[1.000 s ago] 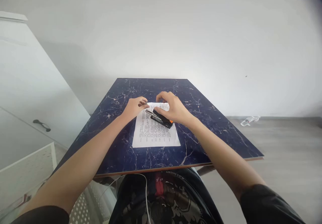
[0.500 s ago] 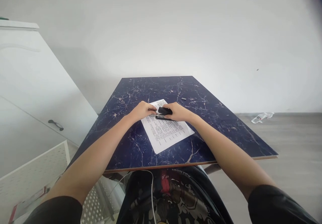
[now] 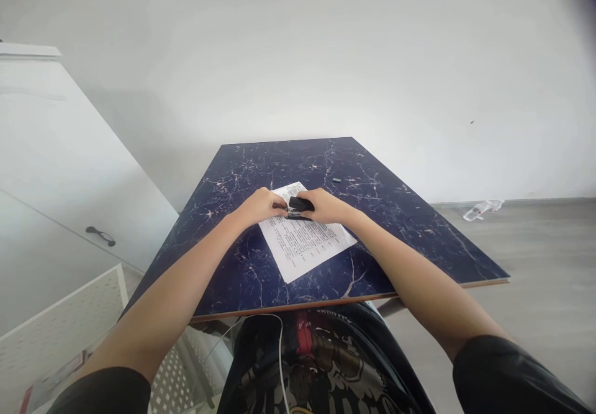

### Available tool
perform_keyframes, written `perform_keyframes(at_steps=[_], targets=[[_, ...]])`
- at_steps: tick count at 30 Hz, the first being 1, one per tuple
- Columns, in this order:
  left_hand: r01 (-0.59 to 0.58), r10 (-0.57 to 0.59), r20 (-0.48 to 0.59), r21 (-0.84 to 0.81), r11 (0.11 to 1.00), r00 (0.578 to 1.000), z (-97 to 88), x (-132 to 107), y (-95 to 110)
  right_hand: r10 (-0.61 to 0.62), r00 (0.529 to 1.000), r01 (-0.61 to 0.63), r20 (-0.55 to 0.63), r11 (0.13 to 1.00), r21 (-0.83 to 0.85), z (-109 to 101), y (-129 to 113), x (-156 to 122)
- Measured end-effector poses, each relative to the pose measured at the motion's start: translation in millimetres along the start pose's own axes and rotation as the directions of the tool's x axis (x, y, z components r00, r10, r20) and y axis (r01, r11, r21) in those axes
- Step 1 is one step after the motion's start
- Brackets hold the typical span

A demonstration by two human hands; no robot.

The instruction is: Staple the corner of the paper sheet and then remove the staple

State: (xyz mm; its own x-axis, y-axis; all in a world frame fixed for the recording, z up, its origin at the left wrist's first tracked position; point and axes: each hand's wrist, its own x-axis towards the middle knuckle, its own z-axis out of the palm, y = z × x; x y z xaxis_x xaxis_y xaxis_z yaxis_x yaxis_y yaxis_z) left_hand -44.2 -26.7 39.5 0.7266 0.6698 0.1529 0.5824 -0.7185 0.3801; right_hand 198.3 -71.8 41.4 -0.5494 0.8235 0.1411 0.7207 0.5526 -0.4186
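A black stapler point(image 3: 302, 204) is held low over a printed sheet of paper point(image 3: 298, 259), its dark top part raised from a shiny metal strip underneath. My right hand point(image 3: 328, 206) wraps round its right end, thumb below and fingers over the top. At the stapler's left end, the bent fingers and thumb of my left hand point(image 3: 263, 206) close in and touch it. Whether something small lies between those left fingers is hidden. The paper lies slanted on the dark blue marbled table point(image 3: 242, 277), its right corner slightly lifted.
A small grey piece point(image 3: 336, 180) lies on the table beyond my right hand. White cabinet doors point(image 3: 46, 153) stand at the left, above a white perforated panel point(image 3: 60, 315). A white cable point(image 3: 280, 352) hangs over my lap. Clear plastic point(image 3: 483, 209) lies on the floor at right.
The left fingertips and the stapler's left end have come slightly closer together. The whole view has shifted a little; the paper lies as before.
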Motion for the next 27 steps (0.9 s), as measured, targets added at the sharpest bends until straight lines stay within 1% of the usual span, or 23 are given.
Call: perform_keyframes(at_steps=[3, 6, 12, 18, 21, 27], targets=[[0.009, -0.009, 0.013, 0.020, 1.000, 1.000, 0.3, 0, 1, -0.005, 1.000, 0.005, 0.003, 1.000, -0.005, 1, 0, 0], [0.031, -0.031, 0.014, 0.003, 1.000, 0.999, 1.2, 1, 0, -0.009, 1.000, 0.009, 0.003, 1.000, -0.012, 0, -1, 0], [0.058, -0.059, -0.025, -0.055, 0.997, 0.998, 3.8, 2, -1, -0.007, 1.000, 0.007, 0.008, 1.000, -0.006, -1, -3, -2], [0.021, -0.022, -0.016, -0.095, 0.995, 1.000, 4.9, 2, -3, 0.004, 1.000, -0.003, 0.021, 1.000, -0.018, -2, -4, -2], [0.003, -0.001, 0.011, -0.149, 0.989, 1.000, 2.0, 0, -7, -0.013, 0.999, 0.013, 0.031, 1.000, -0.009, -3, -2, -3], [0.042, -0.020, 0.067, -0.335, 0.941, 0.998, -7.1, -6, -15, -0.032, 0.999, 0.032, 0.013, 0.999, 0.009, -5, 3, -4]])
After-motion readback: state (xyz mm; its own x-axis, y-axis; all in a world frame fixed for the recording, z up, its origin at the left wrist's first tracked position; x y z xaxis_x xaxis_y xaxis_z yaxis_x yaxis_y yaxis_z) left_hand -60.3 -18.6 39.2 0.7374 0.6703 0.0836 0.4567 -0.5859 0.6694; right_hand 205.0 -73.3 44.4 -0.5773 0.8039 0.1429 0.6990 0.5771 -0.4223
